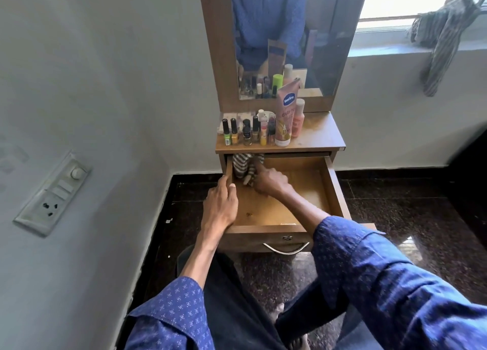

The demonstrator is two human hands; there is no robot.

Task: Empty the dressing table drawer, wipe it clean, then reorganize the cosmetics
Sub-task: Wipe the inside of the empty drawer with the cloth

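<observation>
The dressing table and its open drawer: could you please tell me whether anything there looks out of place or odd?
Nothing looks damaged or spilled. The drawer is pulled out and holds only a striped cloth, which the right hand presses into the back left corner. The left hand grips the drawer's left wall. The bottles stand upright on the tabletop.

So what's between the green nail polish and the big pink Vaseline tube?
In the head view, a row of small nail polish bottles stands between the green nail polish and the Vaseline tube.
</observation>
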